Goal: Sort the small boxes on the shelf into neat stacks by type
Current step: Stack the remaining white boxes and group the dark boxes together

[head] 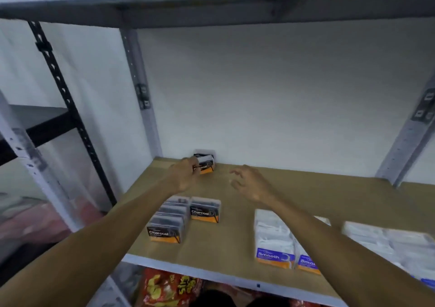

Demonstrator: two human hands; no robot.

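My left hand (184,177) grips a small black-and-orange Charcoal box (206,164) at the back of the wooden shelf (235,236), close to the white wall. My right hand (249,182) hovers to its right with fingers spread, holding nothing. Nearer the front, a row of Charcoal boxes (168,222) stands on the left, with one more Charcoal box (204,210) beside it. To the right lie white Smooth packs (274,238) with blue-and-orange labels, a second Smooth pack (307,263) partly hidden by my right forearm.
More blurred white packs (388,240) lie at the far right. Grey uprights (141,90) and an upper shelf (235,7) frame the bay. A red-and-yellow snack bag (169,288) sits on the level below. A black rack (58,83) stands to the left.
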